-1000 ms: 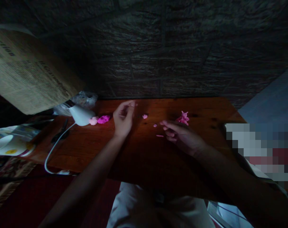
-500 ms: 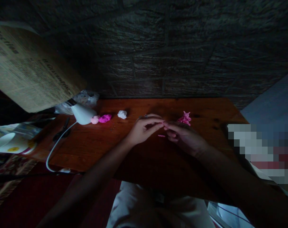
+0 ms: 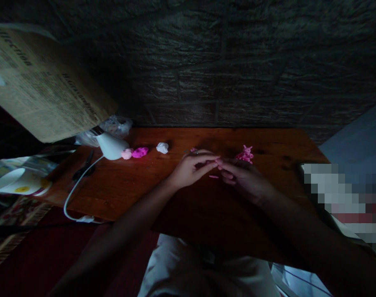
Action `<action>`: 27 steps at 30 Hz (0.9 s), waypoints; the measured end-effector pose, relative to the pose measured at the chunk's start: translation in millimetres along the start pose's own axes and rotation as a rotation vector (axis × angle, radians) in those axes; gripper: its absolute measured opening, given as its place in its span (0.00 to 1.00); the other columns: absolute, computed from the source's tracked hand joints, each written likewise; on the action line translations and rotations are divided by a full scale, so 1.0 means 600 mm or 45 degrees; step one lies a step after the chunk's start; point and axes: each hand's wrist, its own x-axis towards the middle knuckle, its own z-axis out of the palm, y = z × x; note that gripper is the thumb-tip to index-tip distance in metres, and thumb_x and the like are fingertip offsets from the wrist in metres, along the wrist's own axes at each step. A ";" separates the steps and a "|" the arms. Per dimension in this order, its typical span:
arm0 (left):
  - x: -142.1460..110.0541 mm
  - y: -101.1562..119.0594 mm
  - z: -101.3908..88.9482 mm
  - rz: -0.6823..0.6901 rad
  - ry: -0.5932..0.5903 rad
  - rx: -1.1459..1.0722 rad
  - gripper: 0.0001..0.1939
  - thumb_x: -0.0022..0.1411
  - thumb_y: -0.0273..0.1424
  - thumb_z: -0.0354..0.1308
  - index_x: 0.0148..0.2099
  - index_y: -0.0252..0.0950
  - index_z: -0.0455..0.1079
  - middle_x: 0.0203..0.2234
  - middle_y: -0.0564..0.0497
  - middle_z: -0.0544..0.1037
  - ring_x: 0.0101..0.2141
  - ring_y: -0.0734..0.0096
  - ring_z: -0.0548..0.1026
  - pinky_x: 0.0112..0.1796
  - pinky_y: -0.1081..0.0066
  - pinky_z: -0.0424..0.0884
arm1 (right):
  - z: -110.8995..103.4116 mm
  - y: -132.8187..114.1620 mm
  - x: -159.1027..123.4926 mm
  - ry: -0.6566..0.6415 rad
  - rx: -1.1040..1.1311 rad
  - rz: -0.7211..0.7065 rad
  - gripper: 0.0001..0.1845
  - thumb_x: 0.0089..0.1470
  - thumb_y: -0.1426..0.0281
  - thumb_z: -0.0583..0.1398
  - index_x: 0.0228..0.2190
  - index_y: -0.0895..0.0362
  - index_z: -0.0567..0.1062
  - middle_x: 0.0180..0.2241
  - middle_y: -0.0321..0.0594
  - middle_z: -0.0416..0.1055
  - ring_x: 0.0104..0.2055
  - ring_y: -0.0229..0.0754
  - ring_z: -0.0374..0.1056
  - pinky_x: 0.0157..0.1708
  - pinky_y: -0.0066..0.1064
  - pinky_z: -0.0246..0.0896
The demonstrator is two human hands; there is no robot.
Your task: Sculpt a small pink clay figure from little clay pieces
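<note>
Over the middle of the wooden table, my left hand (image 3: 190, 168) and my right hand (image 3: 244, 178) meet at the fingertips. Both are closed in a pinch on a tiny piece of pink clay (image 3: 218, 160), mostly covered by the fingers. Just below them lies a thin pink clay strip (image 3: 213, 177). A small pink clay figure (image 3: 245, 154) with pointed bits on top stands behind my right hand, which hides part of it. Beyond my left hand a small pink scrap (image 3: 193, 149) shows. Farther left sit a white lump (image 3: 162, 148), a magenta lump (image 3: 140, 152) and a pale pink lump (image 3: 127, 154).
A lamp with a white base (image 3: 111, 145) and a printed paper-like shade (image 3: 51, 86) stands at the left, its white cord (image 3: 69, 194) hanging over the table edge. Dark scissors (image 3: 83, 167), a paper cup (image 3: 22, 181) and a clear plastic bag (image 3: 118, 125) are nearby. A stone-patterned wall (image 3: 194, 82) rises behind.
The view has shifted slightly, so the things on the table appear a little farther right. My hands keep almost the same pinch at the fingertips.
</note>
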 end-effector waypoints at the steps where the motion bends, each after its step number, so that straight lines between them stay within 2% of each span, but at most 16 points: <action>1: 0.000 0.000 0.000 0.001 0.001 -0.002 0.11 0.66 0.26 0.61 0.50 0.37 0.76 0.40 0.47 0.83 0.41 0.70 0.81 0.41 0.67 0.79 | 0.000 0.001 0.000 0.001 -0.015 -0.005 0.16 0.42 0.58 0.72 0.25 0.56 0.76 0.23 0.31 0.60 0.22 0.31 0.43 0.21 0.30 0.37; 8: -0.001 0.003 -0.001 0.001 0.028 0.033 0.09 0.64 0.26 0.63 0.47 0.37 0.77 0.40 0.47 0.83 0.38 0.72 0.81 0.37 0.70 0.78 | 0.000 0.002 0.000 0.006 -0.110 -0.054 0.16 0.45 0.57 0.69 0.27 0.56 0.75 0.19 0.28 0.57 0.21 0.31 0.46 0.22 0.30 0.38; 17: -0.004 0.004 -0.005 -0.004 0.029 0.098 0.08 0.62 0.28 0.64 0.45 0.36 0.77 0.39 0.47 0.83 0.33 0.74 0.79 0.34 0.72 0.76 | 0.001 0.002 -0.006 0.029 -0.556 -0.243 0.18 0.57 0.52 0.62 0.30 0.55 0.73 0.18 0.29 0.60 0.20 0.33 0.53 0.22 0.31 0.44; 23: 0.000 0.006 -0.001 0.014 0.067 0.018 0.07 0.61 0.26 0.66 0.43 0.36 0.78 0.38 0.48 0.84 0.37 0.72 0.81 0.38 0.70 0.78 | -0.002 -0.001 -0.007 0.035 -0.588 -0.265 0.18 0.56 0.52 0.62 0.33 0.55 0.74 0.17 0.28 0.60 0.20 0.33 0.54 0.22 0.31 0.45; 27: -0.004 0.004 0.004 -0.054 0.117 -0.082 0.08 0.61 0.26 0.66 0.44 0.37 0.79 0.40 0.47 0.85 0.38 0.71 0.83 0.40 0.71 0.79 | -0.002 -0.003 -0.007 0.069 -0.542 -0.253 0.21 0.52 0.51 0.65 0.33 0.57 0.76 0.17 0.27 0.61 0.19 0.32 0.53 0.22 0.29 0.46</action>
